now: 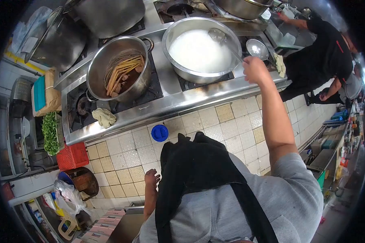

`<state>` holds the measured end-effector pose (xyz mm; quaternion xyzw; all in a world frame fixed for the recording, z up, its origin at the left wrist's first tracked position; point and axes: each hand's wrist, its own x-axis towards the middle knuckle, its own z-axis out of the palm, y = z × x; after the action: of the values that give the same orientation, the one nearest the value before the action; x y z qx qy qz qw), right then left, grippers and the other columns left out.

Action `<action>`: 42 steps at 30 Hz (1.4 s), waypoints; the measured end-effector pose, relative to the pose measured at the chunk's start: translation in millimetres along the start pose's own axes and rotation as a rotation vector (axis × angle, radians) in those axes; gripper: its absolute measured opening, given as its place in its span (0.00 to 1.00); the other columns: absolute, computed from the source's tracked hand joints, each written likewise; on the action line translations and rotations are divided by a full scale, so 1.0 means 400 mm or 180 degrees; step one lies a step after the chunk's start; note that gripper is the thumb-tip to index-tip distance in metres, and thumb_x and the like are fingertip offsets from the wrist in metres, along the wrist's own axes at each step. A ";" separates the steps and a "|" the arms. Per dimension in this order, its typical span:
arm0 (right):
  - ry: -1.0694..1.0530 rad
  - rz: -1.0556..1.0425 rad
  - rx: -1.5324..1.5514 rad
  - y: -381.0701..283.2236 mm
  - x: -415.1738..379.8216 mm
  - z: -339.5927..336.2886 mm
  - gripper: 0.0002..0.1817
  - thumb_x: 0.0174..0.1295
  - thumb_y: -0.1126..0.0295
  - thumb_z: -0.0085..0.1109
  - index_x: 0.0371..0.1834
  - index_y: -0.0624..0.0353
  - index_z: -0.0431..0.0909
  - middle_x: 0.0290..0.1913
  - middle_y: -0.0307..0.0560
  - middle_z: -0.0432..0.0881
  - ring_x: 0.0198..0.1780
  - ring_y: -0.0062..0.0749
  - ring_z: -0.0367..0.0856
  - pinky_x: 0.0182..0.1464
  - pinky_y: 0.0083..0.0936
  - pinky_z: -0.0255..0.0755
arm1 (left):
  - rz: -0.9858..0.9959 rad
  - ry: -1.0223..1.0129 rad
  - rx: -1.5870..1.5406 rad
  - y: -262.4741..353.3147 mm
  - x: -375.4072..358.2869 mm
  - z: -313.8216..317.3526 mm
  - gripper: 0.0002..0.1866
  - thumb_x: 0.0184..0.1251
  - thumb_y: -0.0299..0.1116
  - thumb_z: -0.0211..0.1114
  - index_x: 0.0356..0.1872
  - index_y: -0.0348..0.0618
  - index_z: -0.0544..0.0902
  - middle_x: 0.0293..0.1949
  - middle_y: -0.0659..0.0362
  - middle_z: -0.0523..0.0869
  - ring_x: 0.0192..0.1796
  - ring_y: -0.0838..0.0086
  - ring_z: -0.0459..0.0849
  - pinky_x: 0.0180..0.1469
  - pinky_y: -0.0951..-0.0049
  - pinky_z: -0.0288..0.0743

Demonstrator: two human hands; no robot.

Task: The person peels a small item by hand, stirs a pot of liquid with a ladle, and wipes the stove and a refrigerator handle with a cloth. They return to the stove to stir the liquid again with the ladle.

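Note:
My right hand is closed round the handle of a ladle, whose bowl lies at the surface of a white liquid. That liquid fills much of a wide metal basin standing on the stove. Down by my side, my left hand hangs with its fingers loosely apart and nothing in them. To the left of the basin stands a deep steel pot, holding long yellowish stalks, brown chunks and dark liquid. A skimmer-like round metal utensil rests right of the basin.
Crumpled cloths lie on the stove's front edge. Large pots stand behind. A blue lid is on the tiled floor, near a red crate and leafy greens. A co-worker in black stands at the right.

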<state>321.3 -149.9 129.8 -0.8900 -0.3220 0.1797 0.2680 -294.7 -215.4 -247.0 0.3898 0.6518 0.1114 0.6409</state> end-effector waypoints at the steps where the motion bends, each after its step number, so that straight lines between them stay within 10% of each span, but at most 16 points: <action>1: -0.0191 0.0149 0.0130 -0.014 0.018 0.003 0.14 0.61 0.71 0.48 0.39 0.72 0.78 0.27 0.59 0.82 0.20 0.37 0.82 0.25 0.34 0.77 | -0.0067 0.0057 -0.0131 0.001 -0.003 0.001 0.24 0.61 0.34 0.61 0.58 0.40 0.71 0.41 0.56 0.80 0.31 0.63 0.83 0.26 0.69 0.74; 11: -0.1211 0.0088 0.1015 -0.052 0.098 0.084 0.11 0.61 0.71 0.50 0.37 0.69 0.77 0.24 0.48 0.80 0.18 0.25 0.75 0.17 0.21 0.69 | 0.0074 -0.0126 0.0507 -0.077 -0.034 -0.036 0.23 0.62 0.34 0.60 0.59 0.40 0.72 0.47 0.52 0.81 0.40 0.59 0.84 0.28 0.66 0.78; 13: -0.1355 0.0120 0.1199 -0.048 0.086 0.087 0.11 0.61 0.71 0.50 0.39 0.69 0.76 0.25 0.48 0.80 0.18 0.24 0.75 0.17 0.20 0.68 | 0.0850 -0.0706 0.3540 -0.139 0.018 -0.072 0.24 0.61 0.32 0.60 0.59 0.37 0.71 0.49 0.51 0.80 0.47 0.56 0.82 0.35 0.62 0.81; 19: -0.1606 0.0199 0.1513 -0.036 -0.002 0.035 0.16 0.62 0.71 0.51 0.51 0.67 0.74 0.27 0.44 0.79 0.18 0.19 0.71 0.16 0.17 0.62 | 0.0089 -0.0041 0.0479 -0.124 -0.047 -0.032 0.25 0.60 0.30 0.61 0.57 0.30 0.70 0.52 0.49 0.79 0.49 0.54 0.81 0.39 0.59 0.83; 32: -0.0944 -0.0399 0.0200 -0.056 -0.167 -0.200 0.14 0.57 0.72 0.57 0.46 0.65 0.79 0.25 0.40 0.78 0.27 0.22 0.70 0.31 0.20 0.66 | -0.0114 0.0021 0.0089 0.000 -0.043 -0.004 0.24 0.59 0.32 0.61 0.58 0.38 0.71 0.45 0.53 0.79 0.36 0.59 0.84 0.26 0.68 0.76; 42: -0.0578 -0.1780 -0.1734 -0.113 -0.120 -0.066 0.12 0.54 0.71 0.56 0.41 0.61 0.82 0.36 0.57 0.83 0.43 0.53 0.80 0.48 0.40 0.73 | 0.0028 -0.0114 0.0377 -0.054 0.021 -0.019 0.24 0.60 0.31 0.61 0.58 0.40 0.71 0.47 0.53 0.79 0.37 0.59 0.83 0.26 0.69 0.76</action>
<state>277.6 -162.2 184.7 -0.7871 -0.6101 0.0858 0.0312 -308.6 -221.7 -266.1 0.4318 0.6440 0.0684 0.6278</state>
